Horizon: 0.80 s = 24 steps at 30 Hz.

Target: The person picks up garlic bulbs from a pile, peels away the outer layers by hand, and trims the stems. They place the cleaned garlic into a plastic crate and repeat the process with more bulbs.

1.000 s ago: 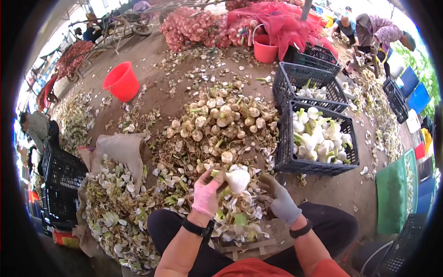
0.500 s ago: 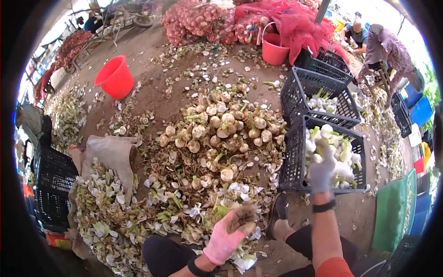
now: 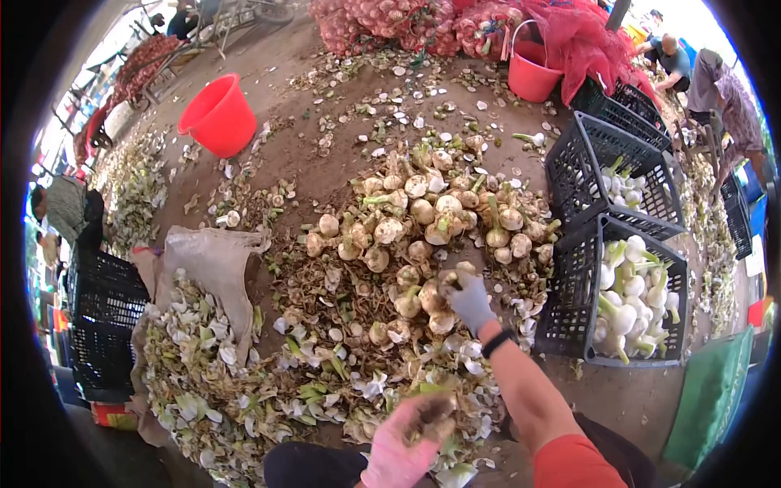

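Observation:
My right hand, in a pale grey glove with soiled fingertips, is down at the pile of untrimmed garlic bulbs. Its fingers are curled round a garlic bulb, which they mostly hide. Low in the view, above loose peelings, is my left hand in a pink glove with a dirt-browned palm. Its fingers are bent and slightly blurred, apart from the thumb, and nothing shows between them. Peeled white garlic bulbs with green stems fill much of the near black crate to the right.
A second black crate with some white bulbs stands behind the near one. Red buckets and net sacks lie farther back. Garlic skins and a cloth sack are at left. Other people work at both sides.
My right hand has left the near crate of white bulbs and moved left to the untrimmed pile. My left hand stays low. The view has shifted, so the crates appear farther right.

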Available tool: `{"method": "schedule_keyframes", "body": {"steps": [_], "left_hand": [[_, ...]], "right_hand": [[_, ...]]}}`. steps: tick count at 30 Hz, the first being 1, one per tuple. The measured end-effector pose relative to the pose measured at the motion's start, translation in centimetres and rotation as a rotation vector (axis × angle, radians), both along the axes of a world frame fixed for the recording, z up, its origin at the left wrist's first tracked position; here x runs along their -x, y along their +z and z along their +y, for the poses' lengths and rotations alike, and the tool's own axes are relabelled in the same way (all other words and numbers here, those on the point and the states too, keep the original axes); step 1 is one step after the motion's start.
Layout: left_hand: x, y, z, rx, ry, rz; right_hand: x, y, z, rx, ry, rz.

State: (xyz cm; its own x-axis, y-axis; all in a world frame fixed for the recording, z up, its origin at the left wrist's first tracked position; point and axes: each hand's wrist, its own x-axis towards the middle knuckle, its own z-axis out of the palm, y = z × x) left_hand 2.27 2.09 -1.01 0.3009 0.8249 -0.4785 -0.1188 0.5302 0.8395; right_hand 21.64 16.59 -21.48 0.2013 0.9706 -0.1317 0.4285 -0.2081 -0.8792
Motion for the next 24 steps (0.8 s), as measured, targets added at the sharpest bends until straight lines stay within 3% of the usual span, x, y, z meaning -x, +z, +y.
{"method": "schedule_keyframes", "body": {"steps": [1,2,3,4,6,10,12,14,17,18,22,24], "left_hand": [[0.2,1.0,0.3,-0.016,-0.008,0.171],[1.2,-0.4,0.5,-0.345,-0.129,0.359],[1.4,-1.1,0.7,-0.502,-0.112,0.488],[1.4,-1.4,1.0,-0.66,-0.095,0.617],[1.0,-1.4,0.7,-0.707,-0.118,0.701],[0.2,-2.1,-0.9,-0.839,-0.075,0.512],[-0.3,-1.2,-2.1,-0.932,-0.038,0.528],[-0.8,-0.5,-3.1,-1.013,-0.004,0.544],[-0.8,0.6,-3.6,-1.115,0.052,0.515],[-0.7,0.8,-3.9,-1.121,0.056,0.509],[0.1,1.0,-4.3,-0.955,0.022,0.466],[0.5,1.2,-4.3,-0.759,-0.054,0.325]], "right_hand": [[0.4,2.2,-2.4,0.053,-0.059,0.291],[0.9,4.5,-4.6,0.047,-0.069,0.704],[1.3,7.3,-6.7,0.102,-0.074,0.826],[1.5,9.6,-8.6,0.068,0.005,0.733],[2.7,13.7,-12.0,0.018,0.051,1.047],[4.5,17.7,-16.0,-0.054,-0.019,1.254],[4.7,19.2,-17.3,-0.224,-0.011,1.332],[5.4,20.8,-18.5,-0.253,-0.11,1.224],[6.4,21.3,-19.8,-0.362,-0.249,0.807],[6.3,21.6,-20.2,-0.369,-0.246,0.801],[5.8,22.6,-21.1,-0.31,-0.126,0.81],[5.4,22.2,-21.2,-0.358,-0.04,0.541]]}}
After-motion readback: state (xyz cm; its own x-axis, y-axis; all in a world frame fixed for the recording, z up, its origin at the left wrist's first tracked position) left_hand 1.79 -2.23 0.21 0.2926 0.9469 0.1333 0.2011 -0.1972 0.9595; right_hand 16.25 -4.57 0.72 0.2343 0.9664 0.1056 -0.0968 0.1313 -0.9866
